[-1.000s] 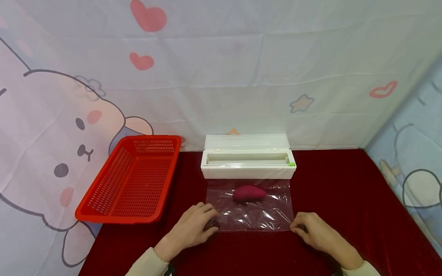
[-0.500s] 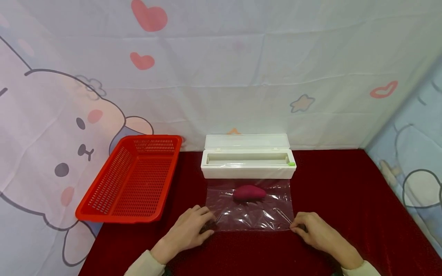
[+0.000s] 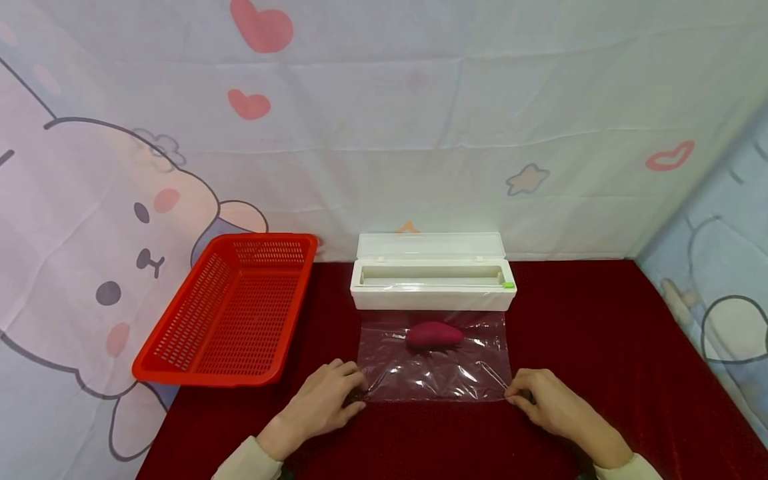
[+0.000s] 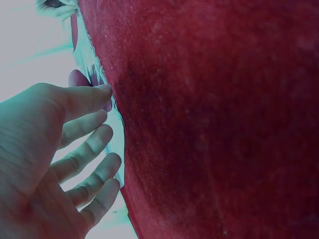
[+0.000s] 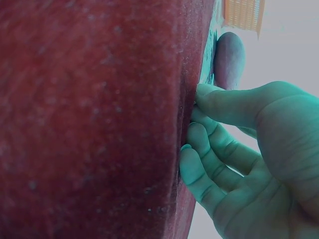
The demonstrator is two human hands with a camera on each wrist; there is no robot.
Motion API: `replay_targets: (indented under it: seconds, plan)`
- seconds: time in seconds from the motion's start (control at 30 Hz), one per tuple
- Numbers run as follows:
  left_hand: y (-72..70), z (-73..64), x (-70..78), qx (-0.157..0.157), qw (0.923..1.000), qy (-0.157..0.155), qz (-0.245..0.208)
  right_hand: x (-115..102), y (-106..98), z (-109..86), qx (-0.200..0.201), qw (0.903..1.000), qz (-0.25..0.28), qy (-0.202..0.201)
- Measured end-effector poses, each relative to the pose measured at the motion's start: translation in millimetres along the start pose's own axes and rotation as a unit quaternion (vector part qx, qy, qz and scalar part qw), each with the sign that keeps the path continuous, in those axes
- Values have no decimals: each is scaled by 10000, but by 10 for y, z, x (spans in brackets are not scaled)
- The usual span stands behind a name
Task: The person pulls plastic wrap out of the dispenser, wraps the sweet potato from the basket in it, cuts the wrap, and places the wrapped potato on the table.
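A sheet of clear cling film [image 3: 420, 387] lies on the dark red cloth, pulled out from the white cling film dispenser [image 3: 432, 300]. On the film rests a purplish-red sweet potato [image 3: 433, 335], lying sideways. My right hand [image 3: 549, 403] pinches the film's near right corner between thumb and forefinger; its other fingers [image 5: 192, 164] are curled beneath. By the near left corner is my left hand [image 3: 324, 400], fingers loosely bent and thumb apart from the forefinger. In the left wrist view its fingers [image 4: 102, 139] hold nothing that I can make out.
The dispenser's lid [image 3: 431, 245] stands raised against the patterned curtain [image 3: 384, 133], and a green slider [image 3: 509, 285] sits at the right end of its front edge. A red plastic basket [image 3: 249, 327] stands on the left.
My left hand has drawn back leftward from the film's near left corner, which now shows. The right hand keeps its pinch in the same place. Film and sweet potato have stayed put.
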State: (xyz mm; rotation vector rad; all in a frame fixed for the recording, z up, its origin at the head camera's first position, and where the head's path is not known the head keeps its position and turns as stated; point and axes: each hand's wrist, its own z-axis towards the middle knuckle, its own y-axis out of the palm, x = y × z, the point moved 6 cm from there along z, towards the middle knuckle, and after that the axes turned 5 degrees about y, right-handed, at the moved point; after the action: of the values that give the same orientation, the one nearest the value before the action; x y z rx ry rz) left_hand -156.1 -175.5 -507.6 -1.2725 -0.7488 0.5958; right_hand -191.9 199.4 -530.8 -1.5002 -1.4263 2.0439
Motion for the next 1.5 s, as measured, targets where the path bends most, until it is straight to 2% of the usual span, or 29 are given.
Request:
replay_targets:
  seconds: [0.27, 0.7, 0.9, 1.17, 1.3, 1.5]
  plan:
    - [24, -20, -45, -111, 9999, -36, -22, 7, 6, -7, 9, 10000, -7, 21]
    - [14, 35, -56, 106, 9998, 178, 73, 0, 7, -14, 68, 9999, 15, -83]
    - [-4, 61, -45, 176, 9997, 145, 92, -1, -9, -21, 280, 9989, -307, -205]
    - [-77, 117, -66, 289, 9995, -65, -123, -18, -63, -57, 692, 9956, -521, -357]
    - [-95, 119, -87, 249, 9995, -167, -60, -24, -100, -61, 845, 9932, -690, -408]
    - [-103, 123, -105, 285, 9995, -128, 46, -41, -129, -64, 993, 9903, -821, -526]
